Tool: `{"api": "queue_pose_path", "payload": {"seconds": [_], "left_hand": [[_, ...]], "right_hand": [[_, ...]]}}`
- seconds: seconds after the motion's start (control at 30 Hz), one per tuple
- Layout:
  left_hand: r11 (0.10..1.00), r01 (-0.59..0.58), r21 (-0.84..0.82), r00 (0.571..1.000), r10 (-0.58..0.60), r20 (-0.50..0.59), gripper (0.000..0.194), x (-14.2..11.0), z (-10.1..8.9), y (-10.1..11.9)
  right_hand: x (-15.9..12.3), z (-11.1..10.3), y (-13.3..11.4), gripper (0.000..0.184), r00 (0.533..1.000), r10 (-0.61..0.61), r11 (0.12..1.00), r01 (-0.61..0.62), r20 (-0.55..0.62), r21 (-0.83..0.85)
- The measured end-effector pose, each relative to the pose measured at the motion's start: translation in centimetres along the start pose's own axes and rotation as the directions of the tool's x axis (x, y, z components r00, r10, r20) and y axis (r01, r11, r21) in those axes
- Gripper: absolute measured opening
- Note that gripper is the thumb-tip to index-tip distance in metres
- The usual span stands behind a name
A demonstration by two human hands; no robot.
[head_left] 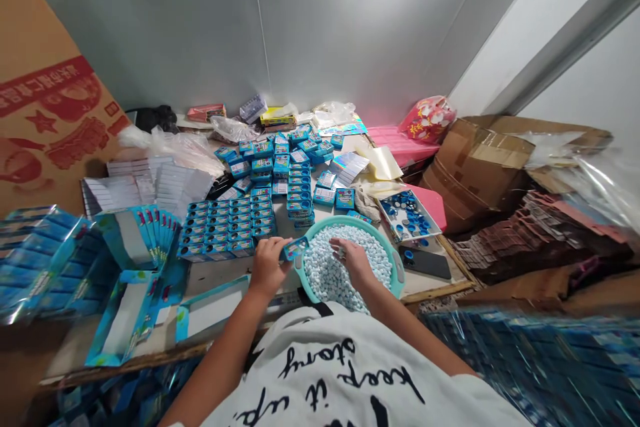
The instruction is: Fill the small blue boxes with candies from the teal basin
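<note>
1. Two bare hands are over the near part of the surface [206, 276]; the left hand [267, 265] grips a small blue box [296, 249] by its left end, at the left rim of a green basin [345, 220].
2. The right hand [354, 260] is over the basin, fingers curled above small pale pieces [320, 260] that fill it; whether it grips any, I cannot tell.
3. Left of the basin, upright blue boxes [227, 227] are in close rows; a tall stack [300, 192] stands beside them, with a loose heap [273, 159] on the far side.
4. Nearer, to the left, lies an open blue carton [213, 312], white inside.
5. Right of the basin are a white tray [418, 236] of round blue pieces [406, 205] and, nearer, a flat dark object [427, 263].
6. Farther right stands a brown cardboard box [473, 160].
</note>
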State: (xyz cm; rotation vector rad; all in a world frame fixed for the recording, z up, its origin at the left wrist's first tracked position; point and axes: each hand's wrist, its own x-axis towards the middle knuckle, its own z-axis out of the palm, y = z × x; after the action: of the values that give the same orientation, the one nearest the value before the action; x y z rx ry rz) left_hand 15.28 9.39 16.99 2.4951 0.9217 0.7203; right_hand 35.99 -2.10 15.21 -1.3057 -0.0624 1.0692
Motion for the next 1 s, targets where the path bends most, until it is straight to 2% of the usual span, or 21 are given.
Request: {"api": "queue_pose_path", "payload": {"seconds": [0.03,0.07,0.13,0.2,0.27,0.37,0.5,0.57,0.63,0.73,0.8,0.87,1.0], "left_hand": [[0.997,0.065,-0.042,0.997,-0.067,-0.037,0.035,-0.4,0.2,-1.0],[0.987,0.143,-0.077,0.987,-0.148,-0.062,0.034,-0.7,0.4,-2.1],[0.939,0.311,-0.146,0.947,-0.319,-0.039,0.037,-1.5,1.1,-4.0],[0.87,0.44,-0.221,0.897,-0.436,0.07,0.044,-2.2,1.8,-5.6],[0.815,0.511,-0.273,0.859,-0.48,0.177,0.045,-3.0,2.5,-6.9],[0.765,0.564,-0.311,0.826,-0.519,0.221,0.051,-4.0,3.3,-8.1],[0.655,0.578,-0.486,0.811,-0.527,0.255,0.085,-5.2,3.7,-8.6],[0.6,0.576,-0.554,0.798,-0.56,0.223,0.094,-5.7,3.3,-8.8],[0.57,0.57,-0.592,0.78,-0.603,0.169,0.095,-6.3,2.5,-9.1],[0.54,0.564,-0.625,0.745,-0.659,0.103,0.084,-7.4,1.2,-9.8],[0.523,0.586,-0.62,0.704,-0.707,0.069,0.073,-8.3,0.3,-10.3],[0.539,0.63,-0.559,0.671,-0.74,0.044,0.063,-9.3,-0.4,-10.8],[0.64,0.703,-0.309,0.685,-0.727,0.051,0.049,-11.4,-0.8,-11.3]], "right_hand": [[0.0,-0.5,-0.1,0.022,0.996,-0.091,0.986,0.091,0.005,-0.138],[-0.1,-1.0,-0.2,0.024,0.982,-0.186,0.936,0.187,0.032,-0.297],[-0.2,-2.0,-0.2,0.025,0.936,-0.324,0.742,0.342,0.139,-0.577],[-0.5,-2.7,-0.1,0.024,0.907,-0.347,0.566,0.404,0.236,-0.718],[-0.7,-3.2,0.1,0.023,0.89,-0.342,0.452,0.438,0.303,-0.777],[-0.6,-3.9,0.2,0.023,0.84,-0.333,0.302,0.526,0.429,-0.795],[0.1,-4.8,0.3,0.024,0.75,-0.26,0.093,0.647,0.609,-0.757],[0.4,-5.1,0.2,0.024,0.723,-0.232,0.035,0.674,0.65,-0.738],[0.5,-5.3,0.2,0.029,0.716,-0.21,-0.012,0.679,0.666,-0.734],[0.1,-5.5,0.4,0.033,0.726,-0.185,-0.065,0.663,0.662,-0.746],[-0.2,-5.6,0.5,0.033,0.742,-0.167,-0.073,0.648,0.649,-0.758],[-0.4,-5.8,0.7,0.033,0.76,-0.154,-0.068,0.63,0.632,-0.774],[-0.5,-6.0,1.0,0.033,0.772,-0.145,-0.081,0.614,0.619,-0.785]]}}
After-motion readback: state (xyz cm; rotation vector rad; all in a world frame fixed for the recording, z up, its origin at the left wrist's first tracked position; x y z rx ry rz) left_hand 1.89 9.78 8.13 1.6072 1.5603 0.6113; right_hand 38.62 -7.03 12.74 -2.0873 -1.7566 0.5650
